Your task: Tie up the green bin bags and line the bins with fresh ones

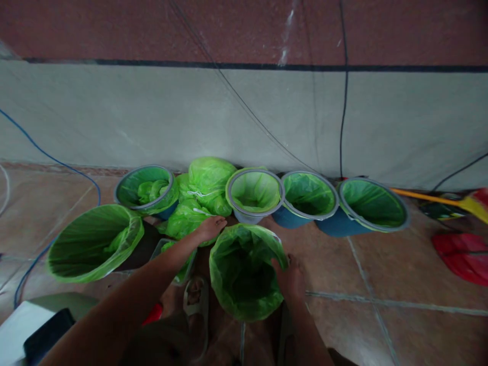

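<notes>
A bin lined with a green trash bag (249,310) stands on the floor between my feet, with the bag folded over its rim. My right hand (292,278) grips the bag at the right side of the rim, thumb inside and fingers outside. Reaching past the bin's far left edge, my left hand (212,229) has its fingers stretched out and appears to hold nothing. It is close to tied green bags (209,175) piled by the wall. A small clear container (186,269) with green plastic in it lies partly under my left forearm.
Along the wall stand lined bins, including a grey bin (253,218) and a blue bin (366,203). To the left, a wide lined bin (89,244) leans outward. A red dustpan (459,254), a yellow-handled broom (430,195), a phone (49,335) and a blue cable (49,152) are also around.
</notes>
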`<control>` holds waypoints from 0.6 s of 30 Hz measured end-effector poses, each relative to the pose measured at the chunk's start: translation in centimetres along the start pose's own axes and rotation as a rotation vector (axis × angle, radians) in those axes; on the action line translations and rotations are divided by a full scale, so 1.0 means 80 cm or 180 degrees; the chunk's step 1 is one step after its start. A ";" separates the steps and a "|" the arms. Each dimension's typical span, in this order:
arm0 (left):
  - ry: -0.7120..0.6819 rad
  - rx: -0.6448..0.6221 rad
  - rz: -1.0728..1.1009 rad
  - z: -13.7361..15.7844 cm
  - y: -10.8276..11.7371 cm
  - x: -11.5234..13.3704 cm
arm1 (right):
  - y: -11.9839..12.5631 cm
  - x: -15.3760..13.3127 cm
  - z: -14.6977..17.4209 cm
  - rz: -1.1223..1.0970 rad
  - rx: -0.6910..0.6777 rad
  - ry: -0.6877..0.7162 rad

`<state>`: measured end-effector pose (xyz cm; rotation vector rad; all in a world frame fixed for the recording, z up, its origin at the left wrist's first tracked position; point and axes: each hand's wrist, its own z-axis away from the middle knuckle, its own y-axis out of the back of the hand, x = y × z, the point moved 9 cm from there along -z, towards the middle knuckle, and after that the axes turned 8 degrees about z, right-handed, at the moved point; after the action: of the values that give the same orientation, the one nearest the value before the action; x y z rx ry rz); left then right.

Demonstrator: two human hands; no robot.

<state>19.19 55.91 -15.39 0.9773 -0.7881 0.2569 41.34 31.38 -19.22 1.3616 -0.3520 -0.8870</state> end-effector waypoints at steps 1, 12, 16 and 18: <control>0.0033 -0.0021 -0.0085 -0.001 -0.002 -0.002 | 0.010 -0.009 -0.002 -0.0099 0.0230 0.0110; 0.0047 -0.0256 -0.0434 -0.005 -0.077 0.001 | -0.005 -0.147 -0.097 0.0310 -0.0560 0.1830; -0.0291 -0.0447 -0.0739 0.011 -0.088 0.000 | -0.031 -0.131 -0.101 0.0216 -0.1004 0.1940; -0.0344 -0.0514 -0.1019 0.015 -0.089 -0.003 | -0.037 -0.121 -0.106 0.0106 -0.1048 0.2022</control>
<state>22.22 50.97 -19.74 0.9538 -0.7261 -0.1357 39.96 44.36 -21.31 1.2475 0.2517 -0.4215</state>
